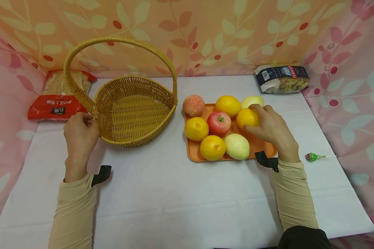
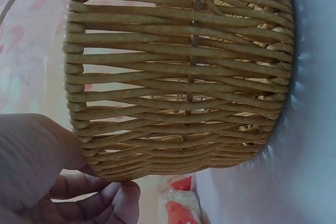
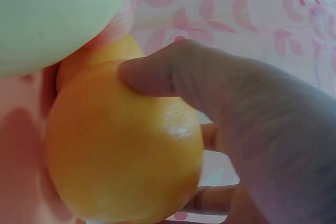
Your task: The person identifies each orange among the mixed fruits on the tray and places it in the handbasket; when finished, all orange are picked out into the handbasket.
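Note:
My left hand (image 1: 81, 135) pinches the left rim of a woven wicker basket (image 1: 137, 117), close by the foot of its tall arched handle. In the left wrist view, thumb and fingers meet at the edge of the basket's woven side (image 2: 184, 77). My right hand (image 1: 272, 128) grips an orange (image 1: 247, 118) at the right of the fruit on an orange tray (image 1: 263, 150). The right wrist view shows the thumb on top of this orange (image 3: 126, 145) and fingers round its far side. A red apple (image 1: 219, 123) sits beside it, with a pale green pear-like fruit (image 1: 237, 146) nearer me.
More oranges (image 1: 196, 129) lie on the tray, with a peach (image 1: 194, 105) at its back left corner and another pale green fruit (image 1: 252, 101) behind. A red food bag (image 1: 54, 105) stands left of the basket. A pasta bag (image 1: 282, 79) and a lollipop (image 1: 313, 157) lie right.

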Motion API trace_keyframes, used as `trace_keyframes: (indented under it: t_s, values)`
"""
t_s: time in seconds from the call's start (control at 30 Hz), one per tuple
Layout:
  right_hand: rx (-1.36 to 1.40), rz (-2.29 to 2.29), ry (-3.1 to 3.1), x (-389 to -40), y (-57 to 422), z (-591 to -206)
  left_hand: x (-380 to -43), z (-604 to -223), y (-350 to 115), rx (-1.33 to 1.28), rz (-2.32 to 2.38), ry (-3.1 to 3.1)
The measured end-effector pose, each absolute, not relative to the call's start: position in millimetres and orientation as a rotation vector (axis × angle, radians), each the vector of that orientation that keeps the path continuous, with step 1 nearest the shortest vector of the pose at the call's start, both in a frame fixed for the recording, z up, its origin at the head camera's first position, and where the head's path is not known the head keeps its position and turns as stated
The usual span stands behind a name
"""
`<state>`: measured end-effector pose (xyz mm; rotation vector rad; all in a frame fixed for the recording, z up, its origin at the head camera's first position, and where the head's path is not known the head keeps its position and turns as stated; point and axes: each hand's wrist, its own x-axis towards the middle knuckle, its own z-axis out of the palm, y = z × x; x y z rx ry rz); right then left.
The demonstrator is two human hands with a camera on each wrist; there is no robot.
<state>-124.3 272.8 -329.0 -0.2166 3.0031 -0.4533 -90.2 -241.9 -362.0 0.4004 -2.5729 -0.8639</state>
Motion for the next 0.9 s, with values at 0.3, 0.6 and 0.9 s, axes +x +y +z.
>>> trace_keyframes:
  t_s: [0.3, 0.6, 0.9]
  values:
    - [-0.198, -0.535, 3.097, -121.3, 266.9, -324.1, -89.6, -361.3, -242.0, 0.393, -0.867, -2.567]
    - [-0.299, -0.665, 3.228, -117.3, 256.3, -322.8, -89.4, -359.9, -242.2, 0.398, -0.875, -2.572]
    - [-0.377, -0.704, 3.278, -114.7, 247.4, -321.7, -90.2, -361.2, -242.2, 0.383, -0.854, -2.561]
